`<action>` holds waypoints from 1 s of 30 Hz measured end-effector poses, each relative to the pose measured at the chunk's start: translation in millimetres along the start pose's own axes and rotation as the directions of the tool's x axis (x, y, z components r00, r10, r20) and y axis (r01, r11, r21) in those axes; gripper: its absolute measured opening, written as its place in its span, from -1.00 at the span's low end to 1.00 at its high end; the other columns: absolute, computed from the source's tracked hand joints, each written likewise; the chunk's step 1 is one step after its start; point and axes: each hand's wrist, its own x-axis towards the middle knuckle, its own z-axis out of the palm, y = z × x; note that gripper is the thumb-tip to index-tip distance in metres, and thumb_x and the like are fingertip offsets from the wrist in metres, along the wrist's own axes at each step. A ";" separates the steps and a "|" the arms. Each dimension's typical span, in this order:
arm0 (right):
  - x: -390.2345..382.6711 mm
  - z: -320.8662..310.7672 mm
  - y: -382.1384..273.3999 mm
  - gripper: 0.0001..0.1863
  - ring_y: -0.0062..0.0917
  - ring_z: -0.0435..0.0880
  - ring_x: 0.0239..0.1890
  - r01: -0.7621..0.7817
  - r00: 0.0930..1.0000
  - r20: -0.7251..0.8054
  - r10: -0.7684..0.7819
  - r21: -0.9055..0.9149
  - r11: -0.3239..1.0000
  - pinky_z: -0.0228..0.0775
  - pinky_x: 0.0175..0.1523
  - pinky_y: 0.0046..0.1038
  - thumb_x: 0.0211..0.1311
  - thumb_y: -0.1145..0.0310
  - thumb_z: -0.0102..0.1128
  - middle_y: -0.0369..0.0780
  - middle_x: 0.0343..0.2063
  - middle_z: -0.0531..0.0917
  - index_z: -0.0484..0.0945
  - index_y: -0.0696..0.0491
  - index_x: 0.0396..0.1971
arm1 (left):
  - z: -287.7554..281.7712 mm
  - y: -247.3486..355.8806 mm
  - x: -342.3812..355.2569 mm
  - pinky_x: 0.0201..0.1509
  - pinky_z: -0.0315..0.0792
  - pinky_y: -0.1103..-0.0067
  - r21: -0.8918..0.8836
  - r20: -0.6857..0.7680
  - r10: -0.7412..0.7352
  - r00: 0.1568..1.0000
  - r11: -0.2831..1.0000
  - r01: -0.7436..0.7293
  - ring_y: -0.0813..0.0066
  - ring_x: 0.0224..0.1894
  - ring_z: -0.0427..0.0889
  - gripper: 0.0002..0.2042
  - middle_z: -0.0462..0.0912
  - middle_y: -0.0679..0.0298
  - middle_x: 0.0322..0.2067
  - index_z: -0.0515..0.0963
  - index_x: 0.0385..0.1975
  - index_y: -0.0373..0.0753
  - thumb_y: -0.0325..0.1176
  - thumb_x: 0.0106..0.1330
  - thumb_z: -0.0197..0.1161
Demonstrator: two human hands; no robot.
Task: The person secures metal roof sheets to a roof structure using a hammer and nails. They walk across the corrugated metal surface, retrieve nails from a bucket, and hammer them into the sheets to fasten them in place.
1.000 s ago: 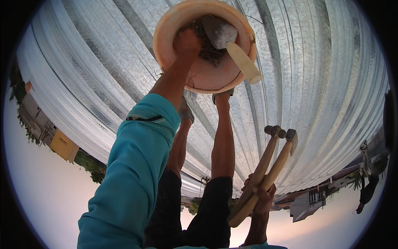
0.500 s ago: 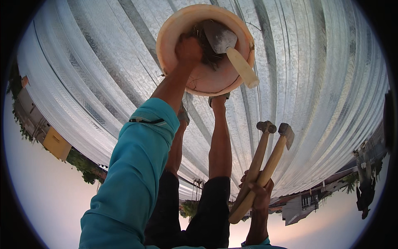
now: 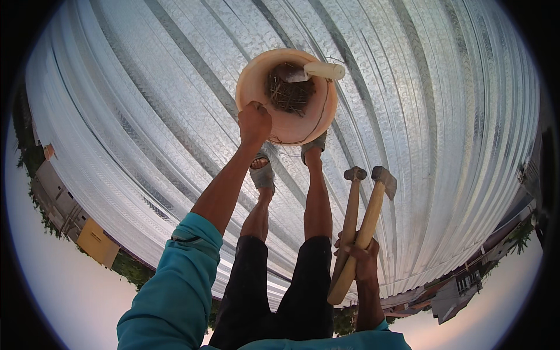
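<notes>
My left hand [image 3: 255, 124] is closed at the near left rim of a pale orange bucket [image 3: 289, 129], gripping that edge. Inside lies a dark heap of thin wire-like pieces [image 3: 290, 96], probably nails. A trowel [image 3: 324, 70] rests in the bucket, its pale handle sticking out over the far right rim and its blade partly hidden. Low on the right, my right hand [image 3: 363, 256] is wrapped round the wooden handles of two tools. One is a hammer [image 3: 354, 174] with a round dark head. The other is a hammer [image 3: 384, 179] with a broader, blade-like head.
Ribbed silver metal sheeting [image 3: 175, 116] spreads under and around me. My feet in grey sandals [image 3: 262, 169] stand on it, just below the bucket. Buildings [image 3: 98, 242] and trees show past the sheeting's edges at both sides.
My left hand has come out from inside the bucket to its rim. The bucket looks smaller and lower in view, and the trowel has turned within it. My right hand still holds both hammers.
</notes>
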 end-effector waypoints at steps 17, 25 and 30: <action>-172.7 -23.6 153.4 -0.57 -0.33 0.71 -0.38 0.131 0.989 -0.009 -0.145 0.483 0.866 0.68 -0.30 -0.34 0.05 0.45 0.20 0.01 -0.32 0.65 0.48 0.40 -0.09 | -200.5 24.7 -178.1 -0.40 0.58 0.48 -0.034 0.069 0.408 0.911 0.913 -0.406 0.36 -0.47 0.72 -0.79 0.69 0.04 -0.39 0.58 -0.15 -0.45 -0.43 0.36 0.22; -261.5 -101.9 361.0 -0.63 -0.33 0.69 -0.40 -0.036 0.978 -0.124 0.166 0.688 0.725 0.63 -0.31 -0.28 0.06 0.40 0.23 -0.04 -0.37 0.66 0.54 0.32 -0.15 | -188.4 85.9 -291.2 -0.39 0.60 0.49 -0.221 0.312 0.548 0.776 0.837 -0.501 0.33 -0.51 0.70 -0.79 0.68 0.05 -0.43 0.57 -0.18 -0.50 -0.46 0.32 0.18; -309.0 -140.3 503.7 -0.60 -0.31 0.71 -0.44 -0.204 0.931 -0.089 0.355 0.678 0.706 0.66 -0.35 -0.25 -0.04 0.36 0.39 -0.06 -0.42 0.68 0.60 0.31 -0.22 | -190.4 91.4 -341.4 -0.39 0.59 0.44 0.073 0.434 0.557 0.708 0.762 -0.644 0.38 -0.52 0.71 -0.83 0.70 0.07 -0.51 0.65 -0.33 -0.44 -0.45 0.20 0.25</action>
